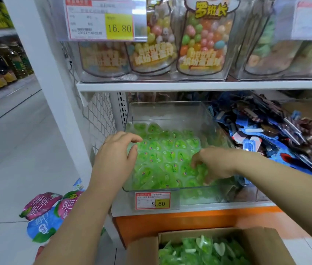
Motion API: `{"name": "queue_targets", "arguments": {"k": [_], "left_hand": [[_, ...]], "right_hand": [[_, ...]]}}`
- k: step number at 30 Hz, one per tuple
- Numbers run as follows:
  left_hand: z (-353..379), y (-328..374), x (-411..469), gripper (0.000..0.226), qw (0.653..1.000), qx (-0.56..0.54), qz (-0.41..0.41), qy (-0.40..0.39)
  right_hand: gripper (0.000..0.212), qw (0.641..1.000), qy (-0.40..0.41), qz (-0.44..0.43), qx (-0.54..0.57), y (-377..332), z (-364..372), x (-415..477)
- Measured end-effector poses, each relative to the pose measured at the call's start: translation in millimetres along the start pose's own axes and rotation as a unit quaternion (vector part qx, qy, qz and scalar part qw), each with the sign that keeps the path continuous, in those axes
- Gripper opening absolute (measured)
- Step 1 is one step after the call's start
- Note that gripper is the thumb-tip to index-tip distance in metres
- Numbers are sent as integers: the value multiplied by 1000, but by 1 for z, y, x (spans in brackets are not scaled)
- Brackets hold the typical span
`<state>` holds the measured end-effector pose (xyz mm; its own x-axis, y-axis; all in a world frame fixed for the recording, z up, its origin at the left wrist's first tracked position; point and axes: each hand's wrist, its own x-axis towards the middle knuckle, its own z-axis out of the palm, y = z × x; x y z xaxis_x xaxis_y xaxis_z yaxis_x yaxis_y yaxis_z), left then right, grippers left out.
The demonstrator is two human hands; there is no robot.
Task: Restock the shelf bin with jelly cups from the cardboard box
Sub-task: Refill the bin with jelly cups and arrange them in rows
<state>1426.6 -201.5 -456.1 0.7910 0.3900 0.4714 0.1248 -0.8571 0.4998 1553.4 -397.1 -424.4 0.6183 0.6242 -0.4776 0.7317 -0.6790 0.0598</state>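
Right of the clear shelf bin (170,113) lies a heap of blue and brown snack packets (266,131); a price tag (152,200) covers part of its front wall. Green jelly cups (168,155) line the bin, with more in the cardboard box (143,251) below. The left hand (116,150) hovers at the left rim, fingers loosely curled, holding nothing. The right hand (214,163) sinks curled fingers among the cups; whether it grips one is unclear.
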Motion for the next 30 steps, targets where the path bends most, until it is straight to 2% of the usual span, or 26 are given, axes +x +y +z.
{"name": "queue_targets", "arguments": {"k": [3, 6, 9, 10, 11, 13, 14, 15, 16, 17, 20, 22, 25, 28, 30], "left_hand": [[-2, 2, 0, 20, 1000, -1, 4, 1], [-2, 5, 3, 20, 1000, 0, 16, 6], [0, 4, 4, 20, 1000, -9, 23, 14], [2, 3, 5, 20, 1000, -13, 22, 16], [3, 1, 6, 20, 1000, -16, 20, 16], [5, -1, 6, 19, 1000, -23, 12, 17], [6, -2, 7, 19, 1000, -25, 8, 17], [7, -3, 8, 19, 1000, -25, 6, 16], [7, -4, 9, 19, 1000, -22, 5, 15], [7, -3, 10, 19, 1000, -17, 6, 13], [3, 2, 16, 20, 999, 14, 29, 10], [0, 12, 26, 22, 996, 65, 56, -13], [18, 24, 51, 32, 978, 160, 43, -129], [52, 27, 75, 42, 934, 236, -16, -269], [71, 23, 84, 57, 912, 250, -49, -321]], "right_hand": [[55, 1000, -7, -6, -19, 3, 6, 0], [44, 999, 38, -23, -16, 5, 7, 4], [39, 979, 158, -22, 124, 7, -2, 18], [37, 956, 201, -15, 214, 8, -5, 28], [36, 916, 228, -2, 330, 8, -7, 40], [32, 802, 227, 44, 550, 9, -10, 69], [29, 751, 215, 68, 621, 10, -11, 85], [22, 715, 210, 88, 661, 11, -13, 100], [12, 693, 210, 103, 682, 12, -14, 114], [13, 680, 212, 114, 692, 12, -16, 125], [22, 653, 212, 130, 715, 9, -16, 150], [21, 653, 207, 136, 716, 7, -16, 158], [18, 648, 210, 134, 720, 10, -17, 168], [19, 658, 216, 139, 708, 14, -16, 177], [18, 663, 221, 147, 700, 16, -14, 180]]}}
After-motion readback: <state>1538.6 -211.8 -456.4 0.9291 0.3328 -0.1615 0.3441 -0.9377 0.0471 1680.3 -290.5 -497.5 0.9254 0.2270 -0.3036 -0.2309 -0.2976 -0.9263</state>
